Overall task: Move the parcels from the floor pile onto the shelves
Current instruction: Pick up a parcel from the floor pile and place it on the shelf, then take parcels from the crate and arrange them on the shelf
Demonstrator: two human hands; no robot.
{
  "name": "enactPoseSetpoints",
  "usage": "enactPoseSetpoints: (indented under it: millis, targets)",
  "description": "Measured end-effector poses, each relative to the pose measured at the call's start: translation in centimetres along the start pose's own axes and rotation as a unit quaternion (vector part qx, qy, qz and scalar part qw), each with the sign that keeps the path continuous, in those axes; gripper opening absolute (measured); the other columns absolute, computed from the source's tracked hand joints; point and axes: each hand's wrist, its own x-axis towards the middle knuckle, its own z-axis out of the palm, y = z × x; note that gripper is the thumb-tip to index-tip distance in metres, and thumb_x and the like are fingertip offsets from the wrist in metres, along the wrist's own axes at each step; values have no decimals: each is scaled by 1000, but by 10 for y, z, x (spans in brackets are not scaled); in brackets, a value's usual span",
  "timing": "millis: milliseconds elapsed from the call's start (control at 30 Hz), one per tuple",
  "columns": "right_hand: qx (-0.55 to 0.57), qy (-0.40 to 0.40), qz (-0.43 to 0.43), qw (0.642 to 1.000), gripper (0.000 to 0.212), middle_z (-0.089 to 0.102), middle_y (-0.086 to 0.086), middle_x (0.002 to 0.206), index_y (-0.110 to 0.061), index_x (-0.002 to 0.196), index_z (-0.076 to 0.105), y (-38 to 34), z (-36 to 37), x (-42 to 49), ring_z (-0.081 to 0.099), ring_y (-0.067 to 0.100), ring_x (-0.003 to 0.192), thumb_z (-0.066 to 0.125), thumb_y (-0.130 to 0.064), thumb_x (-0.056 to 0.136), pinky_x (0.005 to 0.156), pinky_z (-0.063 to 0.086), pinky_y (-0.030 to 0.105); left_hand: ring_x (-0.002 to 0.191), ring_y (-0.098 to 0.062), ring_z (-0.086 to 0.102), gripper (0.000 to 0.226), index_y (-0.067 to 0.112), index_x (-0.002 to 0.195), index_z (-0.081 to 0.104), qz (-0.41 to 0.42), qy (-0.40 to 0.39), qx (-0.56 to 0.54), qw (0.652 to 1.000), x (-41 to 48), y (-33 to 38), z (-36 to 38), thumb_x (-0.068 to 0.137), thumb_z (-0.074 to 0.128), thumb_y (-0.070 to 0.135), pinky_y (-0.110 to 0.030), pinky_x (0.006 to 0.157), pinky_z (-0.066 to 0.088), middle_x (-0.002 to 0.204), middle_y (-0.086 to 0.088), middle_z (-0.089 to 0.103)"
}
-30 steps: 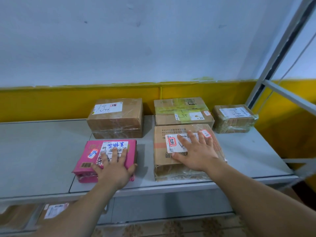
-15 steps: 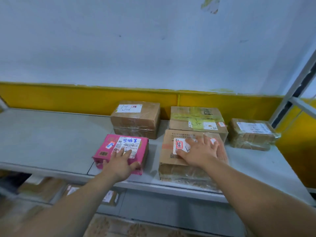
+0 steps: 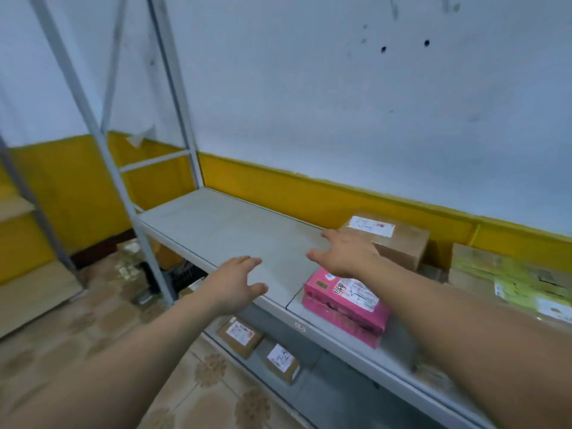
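- Small brown parcels (image 3: 240,335) lie on the lower shelf, nearest the viewer.
- The left hand (image 3: 238,283) hovers over the shelf's front edge, fingers spread, holding nothing.
- A pink parcel (image 3: 343,305) sits at the shelf front, label up.
- The right hand (image 3: 343,255) hovers just above it, open, empty, apart from the left.
- A brown parcel (image 3: 399,243) stands behind, by the wall.
- Likely next: fetch another parcel two-handed and set it on the bare shelf (image 3: 223,224) to the left. The floor pile is not plainly visible.

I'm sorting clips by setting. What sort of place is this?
Probably a parcel storeroom or pickup point: a grey metal shelf rack holds a labelled pink parcel and a taped cardboard box, with more labelled small parcels on its lower shelf.
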Motion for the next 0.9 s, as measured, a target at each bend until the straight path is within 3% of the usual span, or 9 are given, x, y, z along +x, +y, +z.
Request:
enactPoseSetpoints:
  millis: [300, 467, 667, 900]
  targets:
    - [65, -15, -94, 993, 79, 37, 7, 156, -22, 152, 31, -233, 5, 101, 40, 30, 138, 42, -70, 90, 111, 36, 45, 128, -17, 45, 59, 27, 146, 38, -72, 42, -7, 996, -29, -188, -82, 93, 57, 45, -33, 105, 39, 147, 5, 43]
    - [67, -28, -145, 987, 75, 39, 6, 154, -24, 152, 31, -340, 10, 146, 42, 30, 136, 43, -67, 91, 106, 38, 43, 133, -18, 42, 62, 29, 147, 35, -119, 39, -8, 992, -29, -282, -116, 92, 57, 47, -35, 107, 39, 150, 3, 42]
    - [35, -50, -199, 978, 75, 42, 7, 152, -21, 150, 34, -444, 34, 226, 44, 30, 134, 44, -68, 92, 106, 41, 44, 129, -19, 46, 58, 27, 146, 38, -157, 40, -46, 986, 3, -377, -138, 94, 57, 43, -30, 100, 40, 146, 2, 47]
    - [48, -78, -252, 964, 76, 37, 6, 156, -23, 154, 27, -549, 66, 348, 45, 29, 134, 43, -66, 93, 105, 43, 43, 136, -17, 39, 65, 30, 148, 33, -212, 44, -35, 976, 83, -494, -157, 91, 58, 49, -33, 109, 36, 152, 4, 38]
